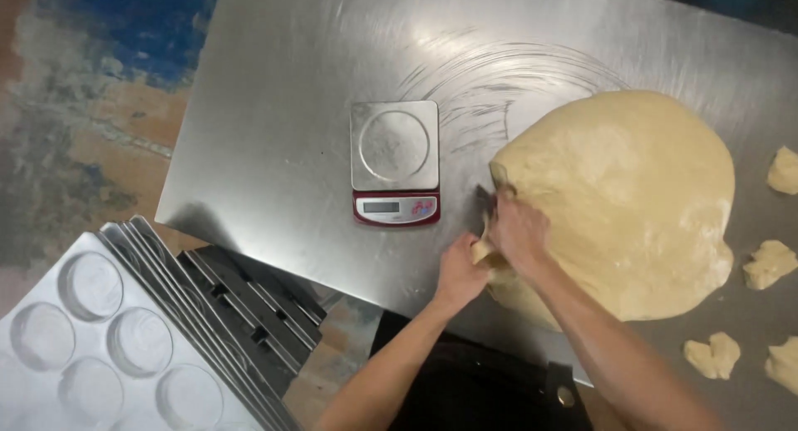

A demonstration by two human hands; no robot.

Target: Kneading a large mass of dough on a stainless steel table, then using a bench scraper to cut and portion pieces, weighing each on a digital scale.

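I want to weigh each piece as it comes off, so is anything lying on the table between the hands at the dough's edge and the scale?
Nothing visible does. The left hand and right hand work at the near left edge of the big dough mass, and only bare steel table lies between them and the scale. Its platform is empty.

The dough (619,198) is pale cream-yellow. The counter (274,123) is brushed silver-grey — swirled with scuffs. The scale (395,161) is silver, red-edged.
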